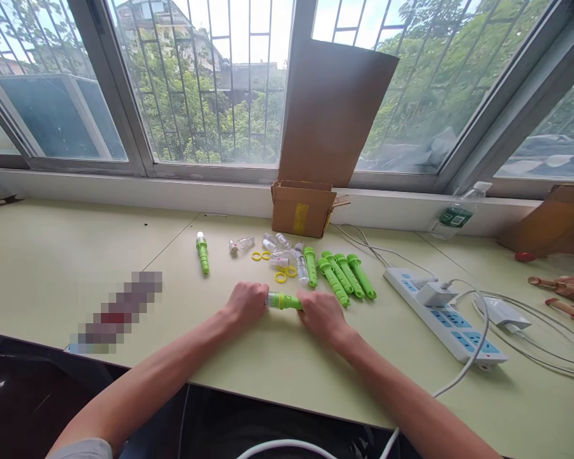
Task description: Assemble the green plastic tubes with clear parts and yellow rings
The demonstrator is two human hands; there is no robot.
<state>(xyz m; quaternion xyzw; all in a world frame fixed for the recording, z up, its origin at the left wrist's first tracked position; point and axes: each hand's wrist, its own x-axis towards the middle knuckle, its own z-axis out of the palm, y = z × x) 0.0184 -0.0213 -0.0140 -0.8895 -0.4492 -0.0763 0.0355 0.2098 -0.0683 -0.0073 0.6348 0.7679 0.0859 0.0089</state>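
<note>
Low over the table in the middle, both my hands are closed on one green plastic handle (pixel 291 302) with a clear end piece and a yellow ring at the joint. My left hand (pixel 247 303) wraps the clear end (pixel 272 299). The green end is gripped by my right hand (pixel 323 313). Just beyond lie several green handles (pixel 335 280), several clear plastic pieces (pixel 301 268) and some yellow rings (pixel 280 276). Further left, a green handle with a white-tipped top (pixel 202 254) lies apart from the pile.
A cardboard box (pixel 296 210) stands against the sill behind the pile. To the right are a white power strip (pixel 444 319) with plugs and cables, a charger (pixel 504 312), and a plastic bottle (pixel 454 217). A blurred-out item (pixel 119 312) lies at the left.
</note>
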